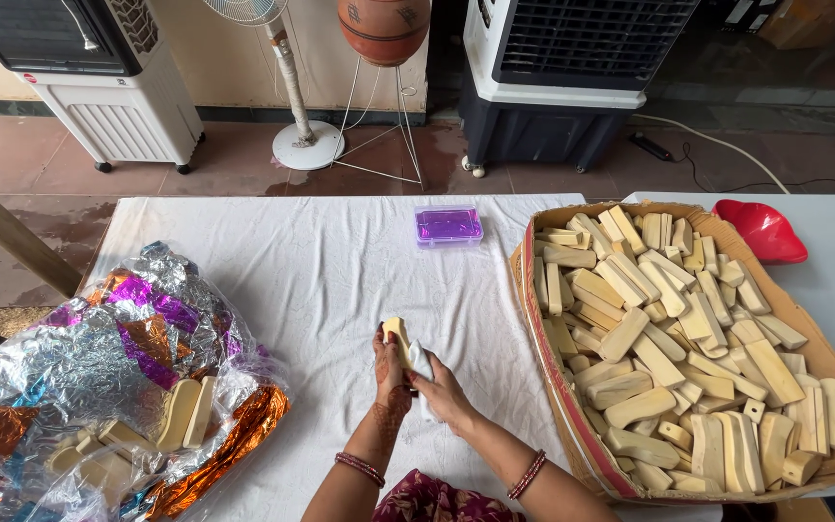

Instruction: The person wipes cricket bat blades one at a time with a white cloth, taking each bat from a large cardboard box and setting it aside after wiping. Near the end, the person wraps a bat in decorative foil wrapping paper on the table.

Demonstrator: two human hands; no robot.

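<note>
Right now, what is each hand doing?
Left hand: closed on a pale wooden block.
Right hand: closed on a white cloth against the block.

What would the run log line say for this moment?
left hand: holds pale wooden piece upright | right hand: presses white cloth on it | cardboard box: right of hands | foil sheet: left

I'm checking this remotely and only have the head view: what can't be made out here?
- Lower end of the pale block: hidden inside both hands and the white cloth.
- Left hand and right hand: fingers overlap, so each grip is unclear.
- Cardboard box: its lower blocks are buried under the top ones.
- Foil sheet: cut off by the left and bottom edges.
- Purple box: contents too small to tell.
</note>
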